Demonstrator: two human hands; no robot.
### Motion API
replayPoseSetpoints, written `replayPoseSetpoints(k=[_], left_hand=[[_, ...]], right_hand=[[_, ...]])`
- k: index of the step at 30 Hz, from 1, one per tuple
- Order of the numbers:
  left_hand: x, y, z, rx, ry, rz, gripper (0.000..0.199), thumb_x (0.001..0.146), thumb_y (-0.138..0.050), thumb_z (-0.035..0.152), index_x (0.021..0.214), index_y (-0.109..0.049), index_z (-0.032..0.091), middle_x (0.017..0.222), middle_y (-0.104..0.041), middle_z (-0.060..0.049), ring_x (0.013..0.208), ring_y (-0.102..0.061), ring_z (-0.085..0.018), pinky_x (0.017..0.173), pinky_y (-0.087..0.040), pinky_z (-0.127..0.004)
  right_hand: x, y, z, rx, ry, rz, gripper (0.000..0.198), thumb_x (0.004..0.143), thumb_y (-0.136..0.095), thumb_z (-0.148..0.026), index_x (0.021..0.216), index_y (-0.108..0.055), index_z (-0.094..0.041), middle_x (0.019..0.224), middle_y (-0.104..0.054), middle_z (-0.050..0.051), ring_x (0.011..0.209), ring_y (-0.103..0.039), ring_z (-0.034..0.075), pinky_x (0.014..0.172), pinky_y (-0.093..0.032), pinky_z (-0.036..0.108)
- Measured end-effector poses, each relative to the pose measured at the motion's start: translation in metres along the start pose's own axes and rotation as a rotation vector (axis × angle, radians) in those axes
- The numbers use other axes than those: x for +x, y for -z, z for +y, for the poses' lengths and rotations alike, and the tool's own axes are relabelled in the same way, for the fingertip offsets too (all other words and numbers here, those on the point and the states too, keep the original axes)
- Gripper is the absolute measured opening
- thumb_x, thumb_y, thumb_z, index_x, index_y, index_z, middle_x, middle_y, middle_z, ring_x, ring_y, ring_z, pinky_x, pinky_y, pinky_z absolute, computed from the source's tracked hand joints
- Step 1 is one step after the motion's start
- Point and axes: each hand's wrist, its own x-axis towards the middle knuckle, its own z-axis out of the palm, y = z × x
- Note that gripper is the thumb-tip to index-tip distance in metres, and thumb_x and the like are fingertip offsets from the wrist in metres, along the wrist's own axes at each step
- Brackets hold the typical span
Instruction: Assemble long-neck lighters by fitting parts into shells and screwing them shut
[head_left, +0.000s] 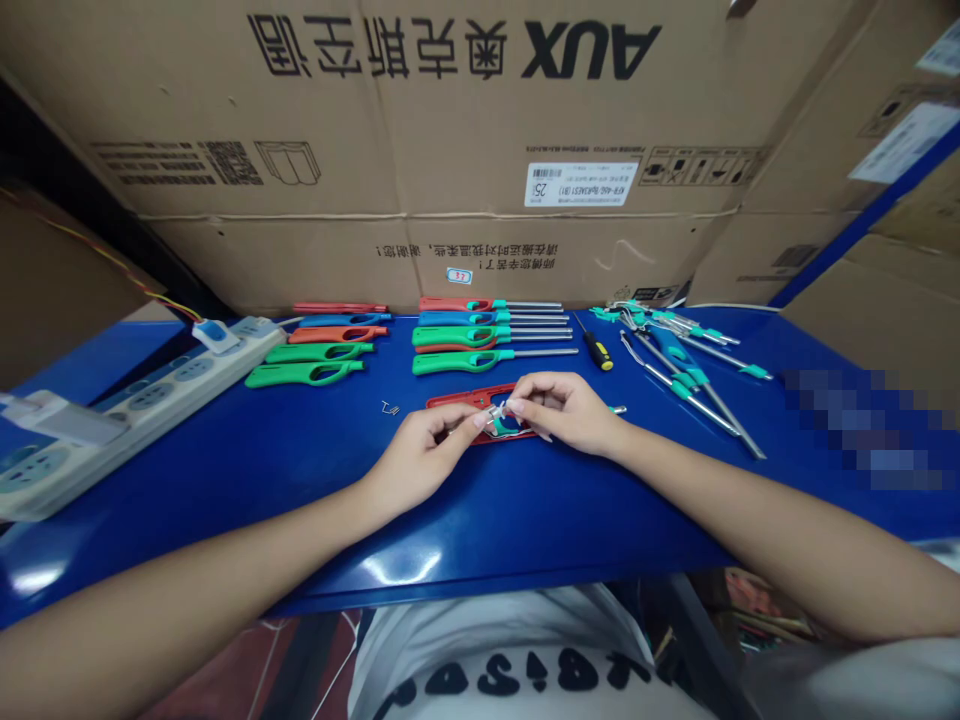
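Over an opened red lighter housing (442, 401) on the blue table, my two hands meet with fingertips almost touching. My left hand (431, 440) is closed in a pinch on a small silvery part (491, 412). The fingers of my right hand (566, 408) are pinched together at its other side, by a whitish bit too small to name. A teal piece (507, 426) and a thin white wire show in the housing under my fingers. A metal tip (619, 409) sticks out beyond my right hand, which hides the part between.
Assembled lighters (457, 362) lie behind my hands, with coloured housings (304, 374) to their left. A screwdriver (598, 350) and metal rods with teal fittings (694, 385) lie right. Small metal bits (390, 408) are near my left hand. A power strip (142, 400) borders the left; a carton (450, 130) stands behind.
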Motion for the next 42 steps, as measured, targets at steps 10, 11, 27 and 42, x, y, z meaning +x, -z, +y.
replayPoseSetpoints(k=[10, 11, 27, 42], left_hand=[[-0.002, -0.003, -0.005, 0.013, -0.01, -0.036, 0.035, 0.095, -0.055, 0.042, 0.1, -0.078, 0.016, 0.093, -0.079, -0.005, 0.081, -0.068, -0.02, 0.071, -0.05, -0.025], [-0.002, -0.003, -0.006, 0.014, -0.009, -0.037, 0.034, 0.095, -0.056, 0.041, 0.101, -0.078, 0.016, 0.096, -0.079, -0.005, 0.083, -0.068, -0.02, 0.073, -0.051, -0.026], [-0.005, 0.02, 0.004, 0.708, -0.269, -0.12, 0.02, 0.095, -0.064, 0.028, 0.111, -0.076, 0.026, 0.096, -0.073, -0.004, 0.09, -0.061, -0.022, 0.08, -0.044, -0.034], [-0.004, 0.018, 0.003, 0.513, -0.17, -0.13, 0.02, 0.095, -0.062, 0.029, 0.105, -0.078, 0.022, 0.097, -0.075, -0.005, 0.076, -0.067, -0.017, 0.066, -0.048, -0.025]], right_hand=[[-0.003, -0.004, 0.0, -0.1, 0.067, 0.044, 0.041, 0.082, -0.072, -0.055, 0.078, -0.062, -0.016, 0.069, -0.06, 0.0, 0.058, -0.049, 0.009, 0.055, -0.041, 0.023], [-0.003, -0.004, 0.0, -0.107, 0.067, 0.046, 0.041, 0.082, -0.072, -0.055, 0.078, -0.062, -0.016, 0.069, -0.061, 0.001, 0.059, -0.05, 0.01, 0.056, -0.042, 0.024], [0.009, 0.024, 0.005, 0.094, -0.055, 0.145, 0.037, 0.08, -0.075, -0.048, 0.09, -0.066, -0.014, 0.065, -0.06, -0.003, 0.044, -0.041, 0.005, 0.042, -0.034, 0.022], [0.009, 0.023, 0.004, 0.076, -0.072, 0.127, 0.031, 0.082, -0.074, -0.044, 0.089, -0.067, -0.014, 0.079, -0.067, 0.001, 0.046, -0.045, 0.004, 0.044, -0.037, 0.022]])
